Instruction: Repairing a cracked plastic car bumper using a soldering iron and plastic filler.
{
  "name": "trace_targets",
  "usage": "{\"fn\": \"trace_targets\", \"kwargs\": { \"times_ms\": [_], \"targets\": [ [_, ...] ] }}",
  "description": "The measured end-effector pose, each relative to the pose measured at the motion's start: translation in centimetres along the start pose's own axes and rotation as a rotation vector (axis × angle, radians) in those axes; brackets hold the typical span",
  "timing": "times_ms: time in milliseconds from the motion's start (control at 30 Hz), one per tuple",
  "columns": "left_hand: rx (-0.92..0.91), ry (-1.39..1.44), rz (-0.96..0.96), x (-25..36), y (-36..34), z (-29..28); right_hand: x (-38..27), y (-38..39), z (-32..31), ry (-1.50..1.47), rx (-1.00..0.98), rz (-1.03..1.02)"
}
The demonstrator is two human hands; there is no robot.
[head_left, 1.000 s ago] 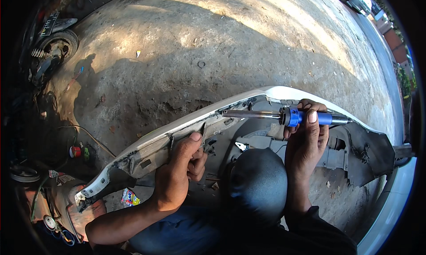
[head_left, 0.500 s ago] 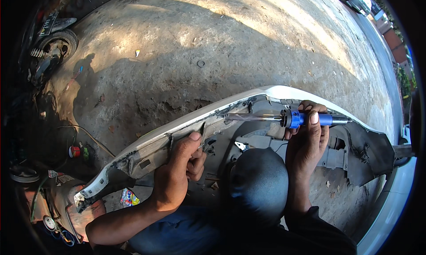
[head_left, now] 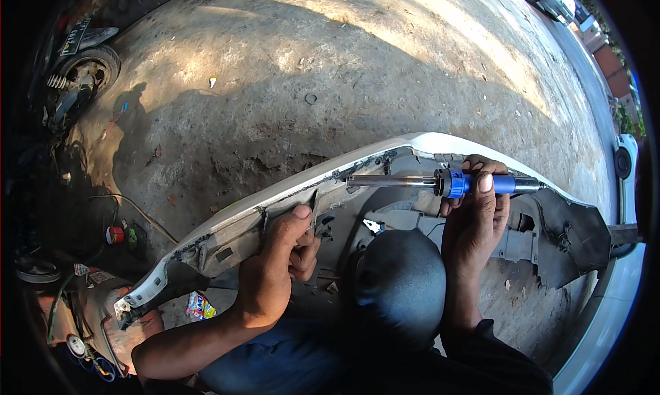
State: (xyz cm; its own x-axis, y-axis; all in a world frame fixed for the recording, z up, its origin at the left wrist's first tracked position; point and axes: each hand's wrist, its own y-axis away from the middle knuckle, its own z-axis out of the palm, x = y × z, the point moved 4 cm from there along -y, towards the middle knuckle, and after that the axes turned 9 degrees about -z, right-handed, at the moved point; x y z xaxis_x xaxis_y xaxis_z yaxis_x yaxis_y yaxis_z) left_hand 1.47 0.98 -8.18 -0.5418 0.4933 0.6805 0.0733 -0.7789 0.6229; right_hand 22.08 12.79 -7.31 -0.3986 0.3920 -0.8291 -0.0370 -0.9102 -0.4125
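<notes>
A white car bumper (head_left: pixel 385 145) lies across in front of me, its grey-black inner side facing me. My right hand (head_left: pixel 479 209) is closed round the blue handle of a soldering iron (head_left: pixel 405 182). The iron points left, and its tip is at the bumper's inner edge; whether it touches cannot be told. Closed against the bumper's inner side, my left hand (head_left: pixel 278 257) has its thumb up and its fingers curled. A dark pointed sliver stands beside that thumb; whether the hand pinches it is unclear.
My knee (head_left: pixel 401 285) rises between my arms. At the lower left stands a rusty orange tank (head_left: pixel 113 326) with a gauge, near a colourful packet (head_left: pixel 199 305). A motorcycle wheel (head_left: pixel 93 68) is at the upper left. A white car (head_left: pixel 625 162) shows at the right edge.
Both hands and the soldering iron stay almost where they were. At the right edge, the white car has come further into view along the road.
</notes>
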Motion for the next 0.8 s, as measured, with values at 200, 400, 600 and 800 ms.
{"fn": "trace_targets", "kwargs": {
  "times_ms": [200, 400, 600, 800],
  "targets": [
    [0.044, -0.001, 0.011, 0.06, 0.33, 0.04, 0.03, -0.06, 0.31, -0.029, -0.027, -0.003],
    [0.043, 0.014, 0.005, 0.11, 0.13, 0.06, -0.15, -0.12, 0.28, -0.025, -0.044, -0.014],
    [0.015, -0.004, 0.007, 0.07, -0.06, 0.07, 0.11, -0.07, 0.04, -0.006, -0.031, -0.03],
    [-0.01, -0.017, -0.008, 0.32, 0.21, 0.25, -0.23, -0.23, 0.35, 0.019, -0.025, -0.038]
  ]
}}
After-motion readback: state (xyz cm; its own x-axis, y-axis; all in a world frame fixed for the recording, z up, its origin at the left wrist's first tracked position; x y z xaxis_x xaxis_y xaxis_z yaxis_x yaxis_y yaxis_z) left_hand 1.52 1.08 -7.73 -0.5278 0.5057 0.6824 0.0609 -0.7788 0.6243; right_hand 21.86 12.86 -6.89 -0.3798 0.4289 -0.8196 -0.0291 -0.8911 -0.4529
